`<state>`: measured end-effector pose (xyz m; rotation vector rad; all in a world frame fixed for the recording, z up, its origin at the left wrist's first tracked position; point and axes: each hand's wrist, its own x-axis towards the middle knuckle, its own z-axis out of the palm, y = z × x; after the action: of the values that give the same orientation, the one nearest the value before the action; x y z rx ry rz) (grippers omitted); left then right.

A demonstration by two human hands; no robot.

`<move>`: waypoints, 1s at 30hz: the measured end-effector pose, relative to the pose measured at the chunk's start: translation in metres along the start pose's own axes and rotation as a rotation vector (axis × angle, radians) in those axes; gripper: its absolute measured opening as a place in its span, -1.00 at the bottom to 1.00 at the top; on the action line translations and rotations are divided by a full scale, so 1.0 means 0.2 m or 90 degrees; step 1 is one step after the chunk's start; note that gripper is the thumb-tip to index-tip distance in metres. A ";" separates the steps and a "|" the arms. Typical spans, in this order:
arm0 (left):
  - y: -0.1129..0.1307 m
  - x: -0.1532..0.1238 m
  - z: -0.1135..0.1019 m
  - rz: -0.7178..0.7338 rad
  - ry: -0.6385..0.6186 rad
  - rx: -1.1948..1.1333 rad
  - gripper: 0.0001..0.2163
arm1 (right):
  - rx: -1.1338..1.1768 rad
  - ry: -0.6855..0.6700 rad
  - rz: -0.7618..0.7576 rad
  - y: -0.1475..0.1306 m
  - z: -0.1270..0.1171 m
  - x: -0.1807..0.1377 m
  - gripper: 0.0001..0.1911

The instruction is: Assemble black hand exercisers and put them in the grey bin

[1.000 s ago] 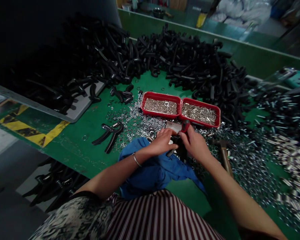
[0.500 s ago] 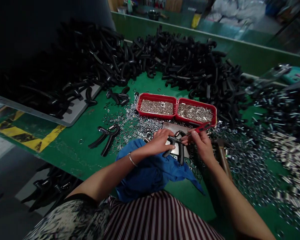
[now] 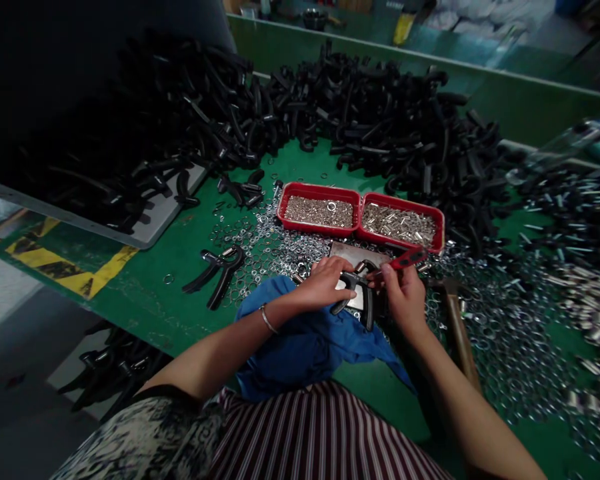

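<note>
I see the left hand (image 3: 325, 283) closed on the black grip (image 3: 367, 310), lying between both hands, its handles pointing toward the body; the right hand (image 3: 405, 297) pinches a red tool (image 3: 406, 259) at the grip's far end

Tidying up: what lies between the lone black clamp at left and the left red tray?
Head view: loose silver rings scattered on the green table between clamp and tray.
</note>
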<state>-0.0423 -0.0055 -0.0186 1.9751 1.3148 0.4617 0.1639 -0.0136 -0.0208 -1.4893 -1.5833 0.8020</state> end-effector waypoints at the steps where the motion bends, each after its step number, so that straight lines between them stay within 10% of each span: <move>1: 0.00 0.00 0.00 0.000 0.000 0.000 -0.60 | -0.028 0.004 -0.009 0.00 0.00 0.00 -0.71; 13: 0.01 0.00 0.01 0.018 0.017 0.044 -0.63 | -0.200 -0.124 -0.165 -0.11 0.05 0.04 -0.79; 17: 0.00 -0.03 0.02 0.040 0.037 0.040 -0.61 | -0.077 -0.033 -0.086 -0.14 -0.07 0.01 -0.74; 20: 0.00 -0.05 0.01 0.088 0.046 0.035 -0.54 | -0.300 -0.054 -0.038 -0.05 -0.23 0.00 -0.68; 24: -0.02 0.05 -0.16 0.157 0.110 0.091 -0.67 | -0.584 -0.120 -0.086 0.07 -0.39 0.02 -0.60; 30: -0.19 0.41 -0.59 -0.090 0.142 0.409 -0.78 | -0.427 -0.091 -0.288 -0.12 -0.22 0.34 -0.69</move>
<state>-0.1076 0.1194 0.0272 2.3619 1.9079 0.2042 0.1918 0.0477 0.0308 -1.4275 -2.3315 0.1110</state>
